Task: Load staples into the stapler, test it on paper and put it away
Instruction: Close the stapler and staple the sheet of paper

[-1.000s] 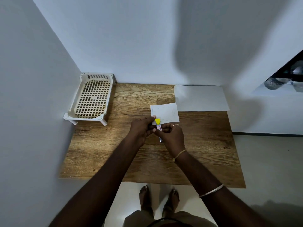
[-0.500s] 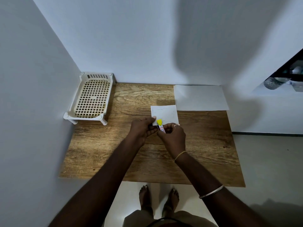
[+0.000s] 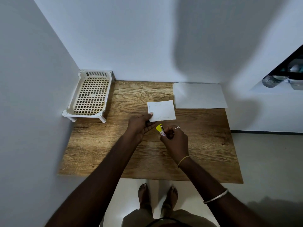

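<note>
Two hands over the wooden table, each clamped on its own thing. Left hand: pinching the near left corner of the small paper slip, thumb on top and fingers beneath, probably to steady that corner and offer it up for a test staple. Hard to tell whether lying flat on the wood or raised a little. Right hand: curled round the stapler, yellow tip poking out toward the far left, just short of the slip's near edge and apart from it. Held so, most likely, to aim the mouth at the pinched corner.

No telling of staples inside, nor of any staple in the slip. Judged as the testing step, paper not yet in the stapler.

Far right, against the wall: a stack of larger white sheets, lying flat, presumably spare. Far left corner: a cream lattice tray on short legs, likely the place for putting the stapler away.
</note>
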Demonstrator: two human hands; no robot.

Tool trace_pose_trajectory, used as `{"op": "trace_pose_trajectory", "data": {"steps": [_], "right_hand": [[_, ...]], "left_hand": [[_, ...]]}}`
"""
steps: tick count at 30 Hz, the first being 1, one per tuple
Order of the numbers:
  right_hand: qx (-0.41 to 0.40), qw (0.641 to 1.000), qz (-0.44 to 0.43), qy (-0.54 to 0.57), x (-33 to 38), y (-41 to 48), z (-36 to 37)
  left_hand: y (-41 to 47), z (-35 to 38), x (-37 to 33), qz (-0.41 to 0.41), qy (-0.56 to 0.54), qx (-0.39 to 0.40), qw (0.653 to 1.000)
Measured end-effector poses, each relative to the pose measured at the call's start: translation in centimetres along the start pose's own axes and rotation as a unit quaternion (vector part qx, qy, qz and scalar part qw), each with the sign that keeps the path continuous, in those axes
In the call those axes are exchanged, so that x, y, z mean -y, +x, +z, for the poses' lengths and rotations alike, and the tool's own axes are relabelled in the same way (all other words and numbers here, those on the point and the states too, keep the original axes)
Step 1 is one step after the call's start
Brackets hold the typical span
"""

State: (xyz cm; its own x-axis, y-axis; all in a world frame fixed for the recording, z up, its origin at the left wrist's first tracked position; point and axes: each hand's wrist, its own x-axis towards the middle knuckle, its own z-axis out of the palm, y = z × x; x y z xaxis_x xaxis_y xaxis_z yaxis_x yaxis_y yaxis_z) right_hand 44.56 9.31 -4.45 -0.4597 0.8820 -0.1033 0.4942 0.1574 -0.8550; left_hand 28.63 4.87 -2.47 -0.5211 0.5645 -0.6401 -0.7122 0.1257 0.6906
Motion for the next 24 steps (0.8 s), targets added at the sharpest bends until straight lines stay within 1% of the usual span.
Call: {"op": "trace_pose_trajectory", "data": {"steps": [4,7,12,15,18,24], "right_hand": [[0.018,0.996,-0.037,-0.083,-1.8,0.5,-0.9],[0.036,0.984,-0.064,-0.16,-3.2,1.3,-1.3],[0.075,0.963,-0.106,-0.237,-4.8,2.1,-1.6],[0.089,0.956,-0.126,-0.251,-5.2,2.5,-1.4],[0.083,0.952,-0.147,-0.254,-5.4,2.7,-1.2],[0.086,0.953,-0.156,-0.243,-6.1,2.8,-1.1]], "left_hand": [[0.2,-0.2,0.0,-0.004,0.008,-0.005,1.0],[0.3,-0.2,0.3,-0.008,0.008,0.004,1.0],[0.5,0.0,0.6,-0.016,0.017,0.004,1.0],[0.6,0.1,0.8,-0.018,0.019,0.001,1.0],[0.7,0.1,0.9,-0.015,0.025,0.0,1.0],[0.9,-0.1,1.1,-0.017,0.024,-0.007,1.0]]}}
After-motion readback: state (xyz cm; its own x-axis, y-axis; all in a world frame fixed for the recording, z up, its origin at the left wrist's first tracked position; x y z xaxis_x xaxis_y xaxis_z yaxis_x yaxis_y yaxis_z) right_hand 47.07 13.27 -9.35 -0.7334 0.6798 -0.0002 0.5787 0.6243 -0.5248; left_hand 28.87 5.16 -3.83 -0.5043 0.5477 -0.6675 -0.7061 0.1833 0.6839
